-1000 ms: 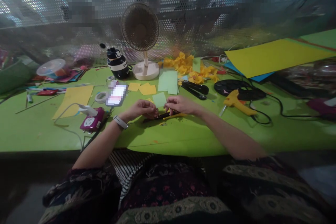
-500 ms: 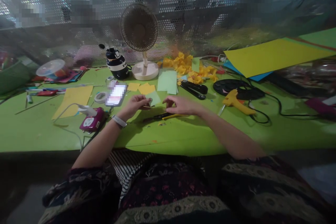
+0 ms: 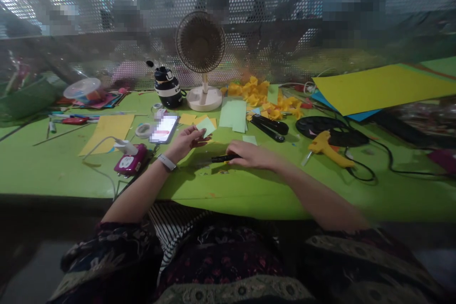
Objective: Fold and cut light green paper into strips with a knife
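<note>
My left hand (image 3: 188, 141) pinches a small light green paper piece (image 3: 206, 126) between thumb and fingers, a little above the table. To its right, my right hand (image 3: 245, 154) is closed on a slim black tool (image 3: 224, 157) that points left. The thin far end of this tool is blurred, and its handle is hidden under my palm, so its kind is unclear. Another light green paper piece (image 3: 250, 139) lies just beyond my right hand. Tiny paper scraps (image 3: 223, 172) lie below the tool on the green table (image 3: 199, 187).
A black stapler (image 3: 270, 127), yellow glue gun (image 3: 329, 148) and black palette (image 3: 335, 130) are on the right. Behind stand a fan (image 3: 201, 42) and bottle (image 3: 168, 90), beside yellow paper flowers (image 3: 252, 91). Left lie a phone (image 3: 164, 129), tape roll (image 3: 144, 130) and purple plug block (image 3: 131, 161).
My left hand has taken up the green paper piece from the table and drawn it left. My right hand has lowered and closed on the black tool. The view has shifted slightly.
</note>
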Demonstrator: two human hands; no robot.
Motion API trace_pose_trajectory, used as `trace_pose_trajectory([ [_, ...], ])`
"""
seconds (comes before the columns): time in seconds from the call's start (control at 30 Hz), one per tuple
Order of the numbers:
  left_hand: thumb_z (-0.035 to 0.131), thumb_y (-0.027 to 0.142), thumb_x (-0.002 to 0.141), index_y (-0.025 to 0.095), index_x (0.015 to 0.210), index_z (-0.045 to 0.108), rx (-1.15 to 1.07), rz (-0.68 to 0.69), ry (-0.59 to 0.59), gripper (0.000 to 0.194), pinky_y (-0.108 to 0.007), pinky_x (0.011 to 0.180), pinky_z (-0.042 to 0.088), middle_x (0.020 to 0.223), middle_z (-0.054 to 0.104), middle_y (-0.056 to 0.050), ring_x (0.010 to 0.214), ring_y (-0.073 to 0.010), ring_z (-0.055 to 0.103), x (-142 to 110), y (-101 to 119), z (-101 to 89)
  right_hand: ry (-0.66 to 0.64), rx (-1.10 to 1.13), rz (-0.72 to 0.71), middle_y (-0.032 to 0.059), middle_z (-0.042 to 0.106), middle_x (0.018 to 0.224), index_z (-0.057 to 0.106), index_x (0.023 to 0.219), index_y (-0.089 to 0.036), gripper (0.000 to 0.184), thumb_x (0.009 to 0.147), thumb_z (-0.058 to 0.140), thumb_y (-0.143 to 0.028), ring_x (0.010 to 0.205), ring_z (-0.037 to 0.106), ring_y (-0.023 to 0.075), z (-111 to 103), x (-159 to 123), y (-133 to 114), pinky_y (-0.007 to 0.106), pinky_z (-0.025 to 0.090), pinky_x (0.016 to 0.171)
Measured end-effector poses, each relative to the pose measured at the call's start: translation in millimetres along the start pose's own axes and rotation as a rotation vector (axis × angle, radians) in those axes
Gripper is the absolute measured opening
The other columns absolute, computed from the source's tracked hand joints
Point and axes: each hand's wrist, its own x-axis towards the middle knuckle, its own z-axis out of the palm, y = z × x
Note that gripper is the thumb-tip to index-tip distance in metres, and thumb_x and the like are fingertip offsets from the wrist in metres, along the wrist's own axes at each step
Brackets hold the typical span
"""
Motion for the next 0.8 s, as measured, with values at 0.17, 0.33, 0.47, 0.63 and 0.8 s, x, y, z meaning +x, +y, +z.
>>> trace_pose_trajectory([
  [0.17, 0.09, 0.023, 0.081, 0.015, 0.082, 0.067, -0.032, 0.045, 0.048, 0.025, -0.026, 0.075, 0.064, 0.085, 0.079, -0.004, 0.082, -0.0178, 0.08, 4, -2, -3.7, 0.117, 0.121, -0.059, 0.0116, 0.065, 0.113, 0.064, 0.113, -0.019, 0.026, 0.102, 0.059, -0.042, 0.1, 0.062, 0.0251, -25, -14, -1, 0.04, 0.052, 0.089],
  [0.33, 0.09, 0.023, 0.083, 0.014, 0.082, 0.069, -0.075, 0.02, 0.101, 0.023, -0.031, 0.078, 0.066, 0.085, 0.078, -0.004, 0.075, -0.0151, 0.077, 4, -1, -2.1, 0.352, -0.1, 0.014, 0.0165, 0.065, 0.118, 0.063, 0.111, -0.02, 0.019, 0.1, 0.058, -0.035, 0.109, 0.062, 0.0318, -36, -16, 20, 0.048, 0.052, 0.096],
  [0.47, 0.092, 0.026, 0.081, 0.013, 0.072, 0.067, -0.085, 0.039, 0.091, 0.03, -0.031, 0.079, 0.067, 0.068, 0.069, 0.0, 0.067, -0.0124, 0.072, 4, -2, -0.4, 0.407, -0.251, 0.096, 0.0193, 0.066, 0.119, 0.063, 0.113, -0.019, 0.02, 0.1, 0.056, -0.032, 0.114, 0.062, 0.036, -34, -13, 36, 0.053, 0.051, 0.1],
  [0.63, 0.096, 0.033, 0.076, 0.013, 0.065, 0.065, -0.07, 0.067, 0.042, 0.039, -0.032, 0.085, 0.066, 0.058, 0.061, 0.003, 0.063, -0.0099, 0.068, 8, -8, -5.6, 0.448, -0.348, 0.089, 0.0212, 0.067, 0.122, 0.064, 0.118, -0.018, 0.023, 0.101, 0.053, -0.031, 0.117, 0.061, 0.0384, -33, -12, 41, 0.057, 0.05, 0.104],
  [0.8, 0.097, 0.035, 0.075, 0.013, 0.068, 0.067, -0.065, 0.077, 0.018, 0.038, -0.034, 0.089, 0.066, 0.062, 0.065, 0.002, 0.067, -0.011, 0.07, 12, -13, -11.3, 0.44, -0.403, 0.097, 0.023, 0.067, 0.123, 0.065, 0.119, -0.016, 0.026, 0.102, 0.052, -0.031, 0.118, 0.061, 0.0392, -33, -13, 41, 0.057, 0.05, 0.104],
])
